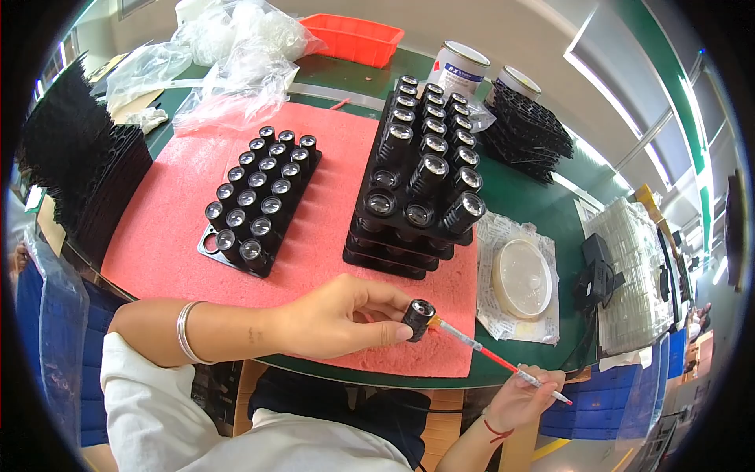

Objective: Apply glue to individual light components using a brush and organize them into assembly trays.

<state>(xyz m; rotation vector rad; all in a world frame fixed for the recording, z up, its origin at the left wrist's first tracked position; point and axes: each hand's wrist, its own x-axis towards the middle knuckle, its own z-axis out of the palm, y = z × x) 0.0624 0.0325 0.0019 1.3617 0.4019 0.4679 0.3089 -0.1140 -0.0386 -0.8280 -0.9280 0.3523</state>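
Observation:
My left hand point(334, 318) pinches a short black lens barrel point(419, 319) with a clear lens in its upper end. The thin brush point(497, 360), with a red and white handle, is gripped in my right hand point(521, 400). Its tip meets the right side of the barrel. Beyond my left hand lies a black tray point(271, 253) with rows of similar barrels standing upright; one hole at its near left corner holds none. To the right rises a stack of black trays point(385, 263); barrels stand in the top one, some of them taller and some tilted.
Pink foam sheet point(169, 244) covers the green table. On the right, a round shallow dish point(522, 279) rests on printed paper. Black tray stacks point(118, 193) stand at left and far right. Behind are plastic bags point(236, 71), a red bin point(354, 39) and cans point(462, 69).

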